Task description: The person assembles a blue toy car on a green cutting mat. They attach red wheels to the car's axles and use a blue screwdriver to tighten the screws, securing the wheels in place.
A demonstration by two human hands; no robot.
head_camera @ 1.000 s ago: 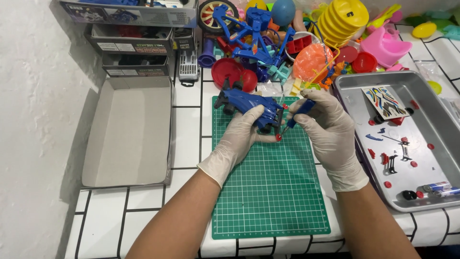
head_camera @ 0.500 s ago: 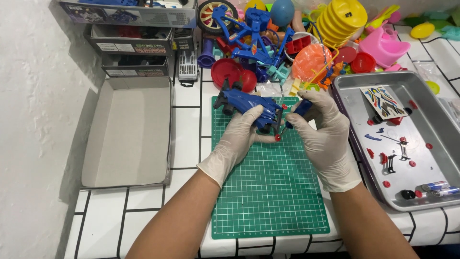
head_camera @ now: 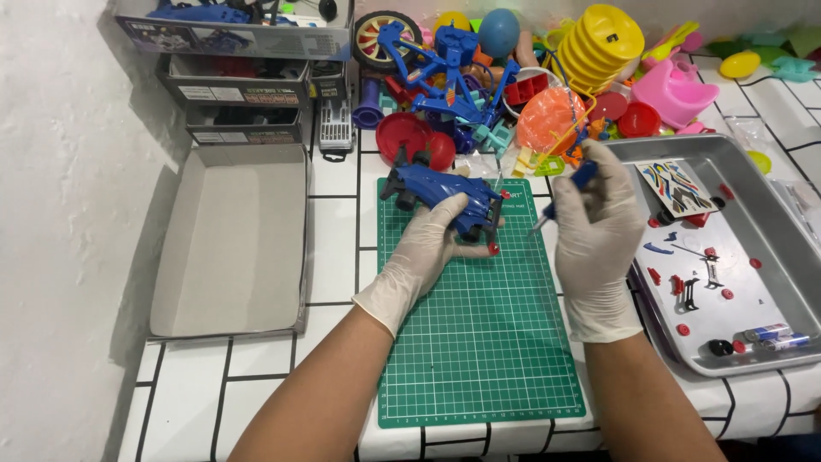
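Observation:
My left hand [head_camera: 432, 244], in a white glove, grips a blue toy race car [head_camera: 438, 190] with black wheels over the far end of the green cutting mat [head_camera: 479, 342]. My right hand [head_camera: 597, 231], also gloved, holds a small blue-handled screwdriver [head_camera: 564, 195] with its tip pointing down and left, a short way to the right of the car and apart from it.
A metal tray [head_camera: 770, 248] at the right holds a sticker sheet, small red and black parts and batteries. An empty grey box lid [head_camera: 231, 239] lies at the left. A heap of colourful plastic toys [head_camera: 530, 77] and stacked boxes [head_camera: 239, 77] fill the back.
My right hand has pulled the screwdriver away from the car, moving right. The left hand still holds the car in about the same place.

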